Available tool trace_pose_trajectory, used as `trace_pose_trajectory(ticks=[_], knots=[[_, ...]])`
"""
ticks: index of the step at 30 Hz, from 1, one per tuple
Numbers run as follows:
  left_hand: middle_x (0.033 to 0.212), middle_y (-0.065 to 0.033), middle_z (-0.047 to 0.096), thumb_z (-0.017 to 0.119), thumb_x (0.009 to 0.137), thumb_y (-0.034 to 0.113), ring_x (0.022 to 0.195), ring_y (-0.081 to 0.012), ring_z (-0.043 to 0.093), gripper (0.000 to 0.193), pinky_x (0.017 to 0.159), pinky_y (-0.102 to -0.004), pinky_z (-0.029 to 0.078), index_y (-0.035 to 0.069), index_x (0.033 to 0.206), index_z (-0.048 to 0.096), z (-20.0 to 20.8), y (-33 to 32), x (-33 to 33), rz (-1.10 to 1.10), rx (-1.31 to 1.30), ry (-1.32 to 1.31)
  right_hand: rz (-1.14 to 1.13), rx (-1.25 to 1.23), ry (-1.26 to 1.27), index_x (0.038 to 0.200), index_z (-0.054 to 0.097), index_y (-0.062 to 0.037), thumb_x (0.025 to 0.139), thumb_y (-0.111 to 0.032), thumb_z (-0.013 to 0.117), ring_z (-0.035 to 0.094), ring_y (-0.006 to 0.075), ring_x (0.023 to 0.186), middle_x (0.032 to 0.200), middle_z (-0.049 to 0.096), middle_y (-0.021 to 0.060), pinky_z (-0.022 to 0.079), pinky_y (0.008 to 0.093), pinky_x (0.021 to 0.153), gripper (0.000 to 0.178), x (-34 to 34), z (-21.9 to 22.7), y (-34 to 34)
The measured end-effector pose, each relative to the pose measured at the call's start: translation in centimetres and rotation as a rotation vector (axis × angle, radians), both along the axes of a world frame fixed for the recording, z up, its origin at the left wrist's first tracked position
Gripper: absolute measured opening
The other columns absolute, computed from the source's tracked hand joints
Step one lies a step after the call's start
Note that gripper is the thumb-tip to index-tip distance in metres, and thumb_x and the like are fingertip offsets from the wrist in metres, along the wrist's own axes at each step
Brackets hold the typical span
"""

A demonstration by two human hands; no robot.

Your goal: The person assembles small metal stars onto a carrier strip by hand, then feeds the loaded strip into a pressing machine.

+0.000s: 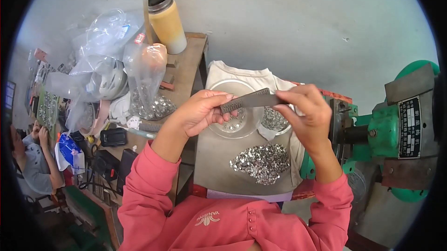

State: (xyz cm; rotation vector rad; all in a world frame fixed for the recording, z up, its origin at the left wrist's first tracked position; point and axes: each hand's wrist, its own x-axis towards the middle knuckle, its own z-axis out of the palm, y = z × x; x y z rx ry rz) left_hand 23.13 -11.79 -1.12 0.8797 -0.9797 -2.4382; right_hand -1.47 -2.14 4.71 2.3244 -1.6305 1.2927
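Observation:
Both hands hold a dark grey flat strip above the work surface. Its left part looks ridged, with fine rows like comb teeth; its right part is smooth. My left hand (205, 111) pinches the ridged end of the strip (247, 101) between thumb and fingers. At the smooth end, my right hand (306, 113) grips with thumb and fingertips. Below lies a clear round bowl (220, 129) with small shiny bits in it. A heap of small silvery metal pieces (260, 163) is spread on the grey board (212, 171), nearer to me.
A green machine (384, 127) stands close on the right. Against the wall, a pale cloth (233, 70) lies behind the bowl. The wooden bench (192, 64) at left bears a yellow jar (167, 26), plastic bags (144, 78) and black tools. Another person (37, 167) sits far left.

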Motion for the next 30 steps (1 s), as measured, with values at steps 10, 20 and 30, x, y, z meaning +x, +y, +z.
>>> trace_pose_trajectory(ticks=[10,20,30], knots=[[0.092,-0.0083,0.072,0.061,0.100,0.023,0.067,-0.0072,0.062,0.029,0.061,-0.0186,0.052,-0.002,0.115,0.066,-0.2,-0.6,0.1,0.024,-0.006,-0.061,0.013,0.738,-1.183,0.097,0.062,-0.0076,0.081,-0.003,0.081,0.057,0.0040,0.072,0.081,0.063,-0.0040,0.047,0.0203,0.063,0.025,-3.7,-2.6,3.8],[0.091,-0.0082,0.071,0.060,0.101,0.024,0.067,-0.0070,0.060,0.030,0.061,-0.0184,0.051,-0.002,0.114,0.066,-0.7,-0.7,0.0,-0.001,-0.022,-0.105,0.069,0.818,-1.431,0.110,0.064,-0.0052,0.095,-0.015,0.070,0.059,0.0075,0.075,0.087,0.065,-0.0016,0.050,0.0248,0.067,0.019,-4.0,-3.9,4.2],[0.089,-0.0090,0.070,0.061,0.101,0.026,0.068,-0.0079,0.058,0.032,0.060,-0.0195,0.047,-0.003,0.114,0.067,-0.5,-0.1,-0.1,-0.029,-0.024,-0.130,-0.001,0.809,-1.404,0.113,0.059,-0.0104,0.100,-0.018,0.062,0.059,0.0094,0.077,0.088,0.062,-0.0006,0.051,0.0265,0.068,0.016,-3.4,-4.0,4.4]])
